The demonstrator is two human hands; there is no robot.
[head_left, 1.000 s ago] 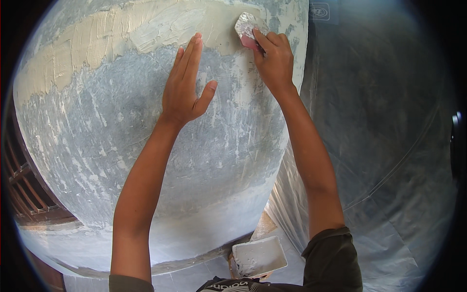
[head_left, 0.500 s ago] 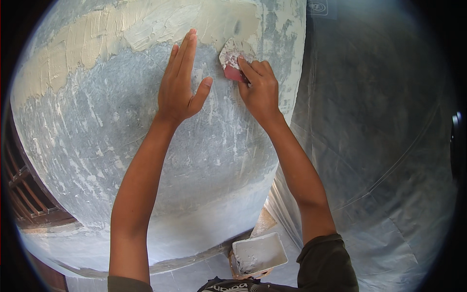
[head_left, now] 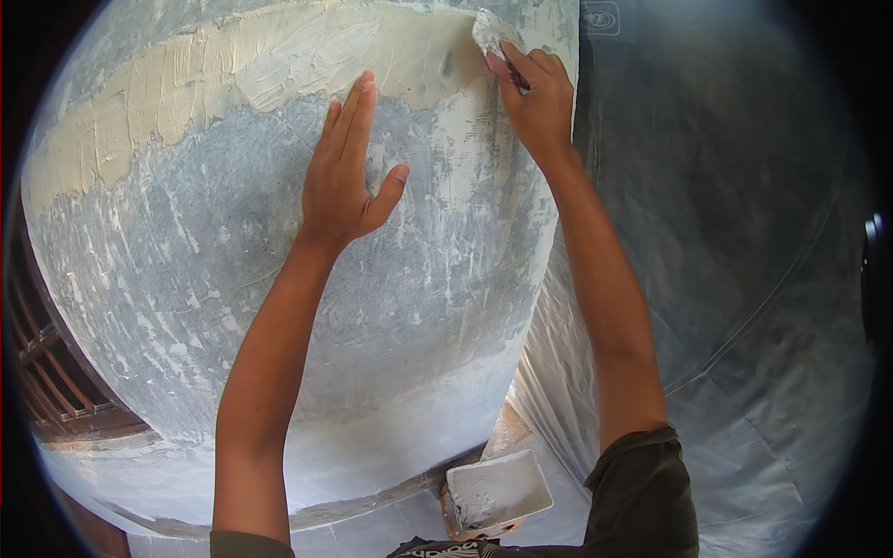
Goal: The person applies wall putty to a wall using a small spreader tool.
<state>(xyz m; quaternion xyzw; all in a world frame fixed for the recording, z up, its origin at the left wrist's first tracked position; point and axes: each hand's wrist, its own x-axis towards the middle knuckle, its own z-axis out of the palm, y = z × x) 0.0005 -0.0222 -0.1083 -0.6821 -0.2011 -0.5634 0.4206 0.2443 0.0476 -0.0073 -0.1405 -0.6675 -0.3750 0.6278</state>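
In front of me stands a grey wall with a band of cream-coloured wet putty smeared across its upper part. My left hand lies flat with its fingers stretched up and the thumb spread, its fingertips near the putty's lower edge. It holds nothing. My right hand grips a putty knife with a reddish part near the fingers. White putty coats the blade, which sits against the wall at the right end of the band, close to the wall's edge. The handle is mostly hidden in my palm.
A rectangular container of whitish putty stands low down near my body. Clear plastic sheeting covers the area right of the wall's edge. Brown wooden slats show at the far left.
My right hand has moved up and to the right with the putty knife, toward the wall's edge. The left hand stays almost in place against the wall.
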